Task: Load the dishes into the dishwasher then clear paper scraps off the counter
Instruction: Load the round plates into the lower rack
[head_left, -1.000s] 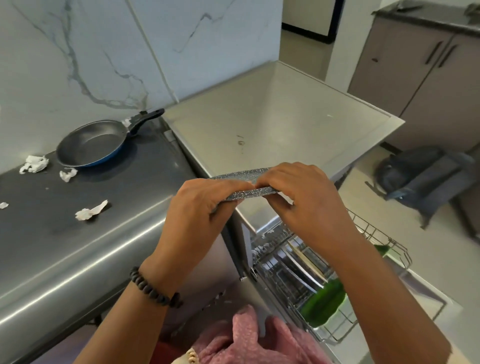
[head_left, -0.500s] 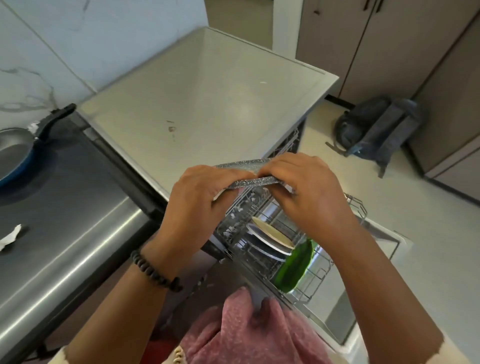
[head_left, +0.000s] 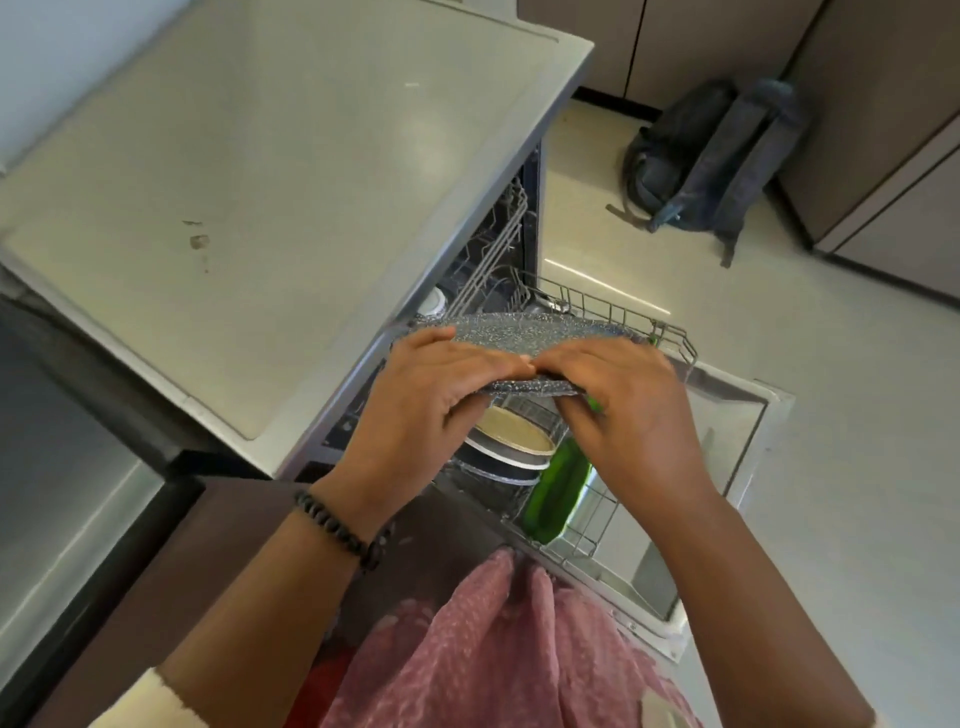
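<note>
A grey speckled plate (head_left: 511, 331) is held flat, seen edge-on, just above the pulled-out lower rack (head_left: 618, 312) of the open dishwasher. My left hand (head_left: 421, 410) grips its near rim from the left, and my right hand (head_left: 623, 410) grips the same rim from the right, thumbs on top. Below the plate, the rack holds a beige plate (head_left: 514, 436), darker plates under it and a green dish (head_left: 558, 491) standing on edge.
The pale counter (head_left: 249, 171) over the dishwasher lies to the left, with a steel surface (head_left: 57, 493) beyond it. The lowered dishwasher door (head_left: 727, 467) juts out on the right. A grey backpack (head_left: 711, 150) sits on the floor by the cabinets.
Both hands have carried the speckled plate down and right, from over the counter to just above the dishwasher rack. My view has swung right, so the pan and paper scraps are out of sight.
</note>
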